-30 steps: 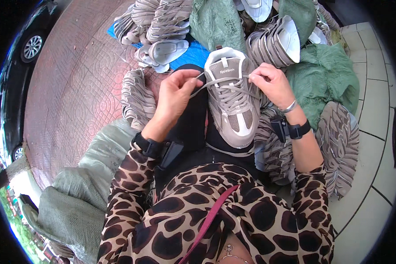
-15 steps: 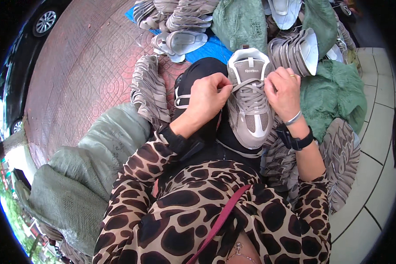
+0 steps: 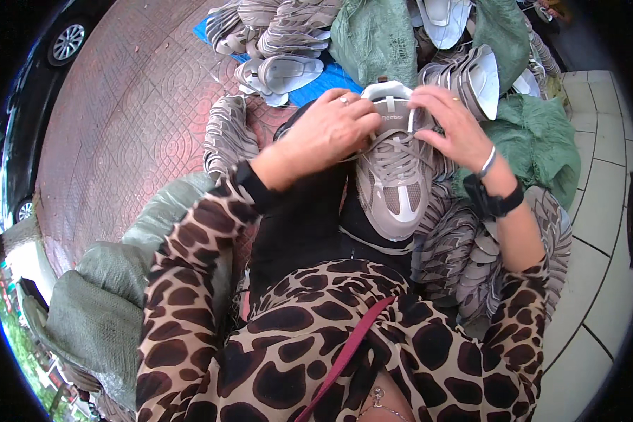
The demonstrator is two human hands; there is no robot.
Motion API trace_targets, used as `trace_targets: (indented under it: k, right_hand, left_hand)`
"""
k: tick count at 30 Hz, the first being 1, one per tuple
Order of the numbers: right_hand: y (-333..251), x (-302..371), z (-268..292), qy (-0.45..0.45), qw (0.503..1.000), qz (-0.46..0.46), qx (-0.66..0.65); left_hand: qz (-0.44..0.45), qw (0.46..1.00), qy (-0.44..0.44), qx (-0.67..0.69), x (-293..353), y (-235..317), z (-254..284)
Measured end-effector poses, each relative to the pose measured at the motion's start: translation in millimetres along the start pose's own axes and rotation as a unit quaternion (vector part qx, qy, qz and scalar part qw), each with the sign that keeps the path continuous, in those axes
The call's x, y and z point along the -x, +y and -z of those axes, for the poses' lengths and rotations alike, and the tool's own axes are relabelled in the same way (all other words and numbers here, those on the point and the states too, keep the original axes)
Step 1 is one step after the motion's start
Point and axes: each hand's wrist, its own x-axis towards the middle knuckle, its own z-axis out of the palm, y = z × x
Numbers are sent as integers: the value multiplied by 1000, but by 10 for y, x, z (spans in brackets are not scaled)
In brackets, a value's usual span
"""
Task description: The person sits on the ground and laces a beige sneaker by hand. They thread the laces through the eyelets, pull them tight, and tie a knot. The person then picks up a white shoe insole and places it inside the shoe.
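A taupe and white sneaker upper point(image 3: 409, 193) lies on my lap with its toe toward me. Its grey shoelace point(image 3: 395, 158) runs crosswise up the front to the tongue. At the upper left edge of the lacing, my left hand point(image 3: 334, 130) is closed on the lace, its fingertips partly hidden. My right hand point(image 3: 453, 126) is beside the upper right of the tongue, thumb and fingers apart. The thumb is close to the top row of lacing, and the fingers reach toward the collar.
Stacked shoe uppers point(image 3: 228, 133) stand on the reddish paving at left, with more uppers point(image 3: 450, 253) by my right side. Green woven sacks point(image 3: 538, 141) and a blue sheet point(image 3: 327, 84) lie ahead. A grey-green sack point(image 3: 98, 316) is at left; a dark car point(image 3: 21, 105) stands beyond.
My right hand has gone from a pinch at the lacing to spread fingers, higher by the collar. The left hand has shifted slightly up and turned its back toward me.
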Motion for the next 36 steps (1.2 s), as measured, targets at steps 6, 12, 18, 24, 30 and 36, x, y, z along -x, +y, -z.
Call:
trace_targets:
  k: [6,12,18,24,30,36]
  right_hand:
    - [283,-177,82,-203,976,55,-62]
    - [210,-142,-162,-143,988,-45,-33]
    - [450,-1022,210,137,857,-309,-390]
    - [534,-1074,257,113,822,-288,-478]
    - [401,-817,172,116,822,-284,-480]
    - [331,-912,154,171,765,-254,-566]
  left_hand:
    - [-23,984,-129,116,19,-276,-71]
    - [297,880,-209,306,-136,-157,-115]
    - [288,873,17,394,-680,-556,124]
    - [132,972,-190,38,-413,-272,66]
    - [140,952,-266,54,-479,-115,-26]
    - [273,897,94,336,-1038,-644,320]
